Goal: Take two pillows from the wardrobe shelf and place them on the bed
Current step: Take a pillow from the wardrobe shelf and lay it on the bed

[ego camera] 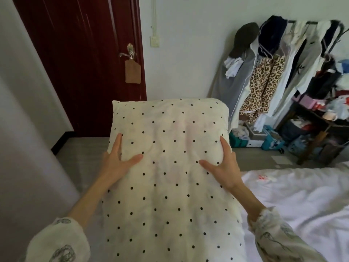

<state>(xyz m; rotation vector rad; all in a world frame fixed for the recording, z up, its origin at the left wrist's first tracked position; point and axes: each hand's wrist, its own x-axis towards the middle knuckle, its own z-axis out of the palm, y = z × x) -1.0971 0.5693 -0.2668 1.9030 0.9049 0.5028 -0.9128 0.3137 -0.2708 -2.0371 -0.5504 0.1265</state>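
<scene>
Right, one polka-dot pillow point(170, 167) up in front of the person, carried flat between both hands, not on the bed point(302, 201) yet. Left hand point(117, 159) grips the left edge, thumb spread on top, fingers point(118, 142) reaching along the side and partly hidden round the edge. Right hand point(224, 165) mirrors it on the right edge, thumb on top, rest tucked out of sight. Bed lies just right of and below the pillow, white sheet rumpled. Only this pillow in view; cannot tell where the second one is.

Risks, as I judge them: the grip is only on the soft edges, so the stuffing could sag and slip out if either hand loosens. The pillow blocks the view of the floor ahead, so a stumble is possible. The clothes rack point(283, 63) and the boxes point(255, 135) beneath it stand well clear to the right. Dark red door point(85, 53) ahead, shut.
</scene>
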